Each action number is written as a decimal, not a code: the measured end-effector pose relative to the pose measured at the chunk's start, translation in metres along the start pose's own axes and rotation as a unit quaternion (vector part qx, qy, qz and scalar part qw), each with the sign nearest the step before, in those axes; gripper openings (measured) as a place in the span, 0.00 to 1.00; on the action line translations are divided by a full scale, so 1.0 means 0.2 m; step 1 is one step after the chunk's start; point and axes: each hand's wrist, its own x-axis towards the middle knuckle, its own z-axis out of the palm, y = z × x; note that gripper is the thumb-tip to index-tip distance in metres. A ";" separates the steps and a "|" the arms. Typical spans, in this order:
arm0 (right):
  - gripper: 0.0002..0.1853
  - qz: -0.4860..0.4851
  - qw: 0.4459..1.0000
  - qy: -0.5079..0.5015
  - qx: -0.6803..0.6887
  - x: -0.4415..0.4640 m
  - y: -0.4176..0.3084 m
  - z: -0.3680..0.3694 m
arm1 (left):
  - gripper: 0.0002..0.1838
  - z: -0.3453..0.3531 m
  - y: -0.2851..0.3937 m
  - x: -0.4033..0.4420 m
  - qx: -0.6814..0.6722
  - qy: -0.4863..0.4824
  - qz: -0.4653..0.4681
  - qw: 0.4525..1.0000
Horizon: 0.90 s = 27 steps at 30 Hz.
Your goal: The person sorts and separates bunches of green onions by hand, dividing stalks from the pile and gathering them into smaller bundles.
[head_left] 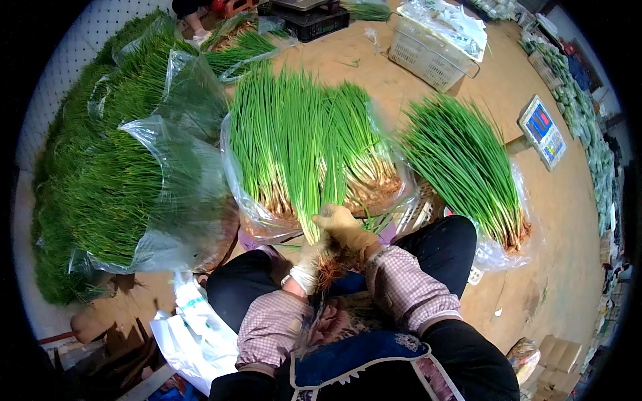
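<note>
My left hand (307, 259), in a pale glove, is closed round the white lower stalks of a bunch of green onions (306, 180). Brown roots (329, 271) hang out below that grip. Just above and to the right, my right hand (344, 227), also gloved, has its fingers curled against the same stalks; its fingertips are partly hidden. The bunch's green tops point away from me, over more green onions (257, 160) lying on a clear plastic sheet (231, 177). Another pile of green onions (465, 167) lies to the right on plastic.
Large plastic-wrapped heaps of green onions (114, 180) fill the left. A digital scale (543, 132) stands at the right, and a white plastic crate (424, 57) at the back. White plastic bags (197, 334) lie by my left knee; cardboard boxes (558, 354) are at lower right.
</note>
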 end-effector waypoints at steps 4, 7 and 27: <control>0.18 -0.071 0.995 0.025 -0.058 -0.08 -0.06 0.00 | 0.23 0.23 0.19 -0.17 -0.058 0.010 0.020 0.998; 0.11 -0.178 0.947 0.193 -0.187 -0.07 0.02 0.02 | 0.17 0.37 0.30 -0.28 -0.101 0.020 0.036 0.994; 0.29 0.060 0.993 -0.025 -0.096 -0.06 0.04 -0.07 | 0.16 0.36 0.25 -0.38 -0.032 0.106 0.075 0.991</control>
